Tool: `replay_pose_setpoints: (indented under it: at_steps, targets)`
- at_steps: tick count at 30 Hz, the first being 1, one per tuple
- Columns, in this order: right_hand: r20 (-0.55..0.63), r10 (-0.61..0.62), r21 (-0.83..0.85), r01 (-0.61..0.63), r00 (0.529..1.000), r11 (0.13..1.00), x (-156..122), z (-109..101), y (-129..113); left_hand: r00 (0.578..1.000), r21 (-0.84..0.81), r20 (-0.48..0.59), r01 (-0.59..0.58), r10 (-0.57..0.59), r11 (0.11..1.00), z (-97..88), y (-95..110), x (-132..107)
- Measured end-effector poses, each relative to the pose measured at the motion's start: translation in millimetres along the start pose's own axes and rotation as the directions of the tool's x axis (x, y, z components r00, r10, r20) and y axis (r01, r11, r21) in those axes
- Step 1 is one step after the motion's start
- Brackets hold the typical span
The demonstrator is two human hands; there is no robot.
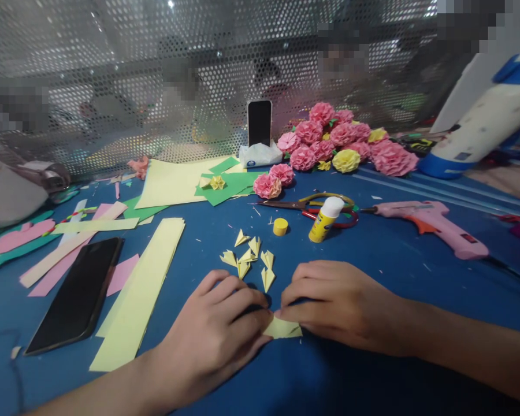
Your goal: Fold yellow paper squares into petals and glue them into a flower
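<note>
"Listing the work in hand first: what and where?"

"Slip of yellow paper (pixel 283 329), one, small, creased — set toward the near edge of the blue desk (pixel 190 248), between the two hands."

"Left hand (pixel 225 318)?"

"Thumb and forefinger pinching the slip's left end; remaining fingers curled, side by side."

"Right hand (pixel 338 303)?"

"Fingers bent and pressed together, holding the slip's right end; exact thumb contact, cannot tell."

"Just beyond the fingertips?"

"Folded yellow pieces (pixel 243 269), pointed, in a loose cluster."

"Towards the desk's right edge?"

"Glue stick (pixel 323 224), one, standing slightly tilted; yellow cap (pixel 280 227), detached, to its left. Scissors (pixel 286 204), one pair, partly behind the stick. Glue gun (pixel 437 222), pink, lying on its side."

"Left edge?"

"Dark phone (pixel 78 294), flat, overlapping coloured paper; long yellow strips (pixel 143 292), overlapping, alongside."

"Far edge?"

"Paper flowers (pixel 308 132), pink with some yellow, heaped right of centre; second phone (pixel 259 122), upright behind a white packet (pixel 260 155) — perforated panel (pixel 125 110) at the back."
</note>
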State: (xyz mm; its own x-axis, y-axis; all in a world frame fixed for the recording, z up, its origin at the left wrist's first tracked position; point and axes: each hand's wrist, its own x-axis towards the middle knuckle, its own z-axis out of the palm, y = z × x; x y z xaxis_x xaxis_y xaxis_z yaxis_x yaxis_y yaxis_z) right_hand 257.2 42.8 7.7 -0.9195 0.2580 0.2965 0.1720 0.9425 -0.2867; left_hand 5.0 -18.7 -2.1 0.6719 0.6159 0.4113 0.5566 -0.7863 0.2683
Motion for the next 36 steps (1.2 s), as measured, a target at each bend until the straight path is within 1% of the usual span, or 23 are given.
replay_pose_setpoints:
  at_steps: [3, 6, 9, 11, 14, 17, 21, 23, 27, 30, 36]
  targets:
    - [-0.057, 0.114, 0.093, -0.108, 0.992, 0.990, 1.1, 6.1, -0.3, 0.994, -0.057, -0.058, 0.085, -0.089, 0.995, 4.9, -1.9, 5.6]
    - [-0.085, 0.206, 0.136, -0.194, 0.975, 0.971, 4.3, 10.8, -0.6, 0.974, -0.130, -0.059, 0.210, -0.219, 0.969, 8.2, -2.8, 9.7]
    - [-0.084, 0.201, 0.136, -0.188, 0.976, 0.973, 5.2, 10.5, 1.1, 0.951, -0.191, -0.026, 0.298, -0.308, 0.935, 7.3, -1.4, 11.3]
    - [-0.055, 0.156, 0.143, -0.146, 0.986, 0.979, 3.7, 7.5, 3.7, 0.949, -0.231, -0.003, 0.306, -0.315, 0.924, 5.3, -0.5, 10.9]
    - [0.003, 0.049, 0.161, -0.049, 0.999, 0.986, 0.6, 2.2, 8.2, 0.971, -0.250, 0.007, 0.235, -0.241, 0.939, 2.7, -1.6, 7.5]
    - [0.013, -0.028, 0.101, 0.026, 1.000, 0.995, -0.2, 0.0, 10.0, 0.990, -0.179, 0.002, 0.141, -0.143, 0.974, 1.5, -4.8, 1.8]
    - [0.015, -0.021, -0.019, 0.021, 1.000, 1.000, 3.4, -0.1, 7.2, 1.000, -0.063, 0.020, -0.015, 0.017, 0.998, -0.9, -6.5, -2.9]
    - [0.004, -0.016, -0.067, 0.016, 1.000, 0.998, 5.5, -1.3, 5.2, 0.997, -0.024, 0.019, -0.070, 0.071, 0.997, -2.5, -5.5, -2.9]
    - [-0.016, -0.086, -0.154, 0.083, 0.996, 0.985, 6.7, -4.2, 3.4, 0.993, 0.052, 0.006, -0.118, 0.118, 0.992, -4.9, -2.3, -0.8]
    - [0.006, -0.137, -0.198, 0.135, 0.991, 0.971, 5.6, -3.5, 4.3, 0.989, 0.117, -0.008, -0.146, 0.147, 0.982, -5.5, -0.7, 0.7]
    - [0.046, -0.132, -0.220, 0.139, 0.990, 0.966, 4.1, -1.7, 6.4, 0.979, 0.182, -0.025, -0.192, 0.200, 0.964, -3.4, -1.7, 0.1]
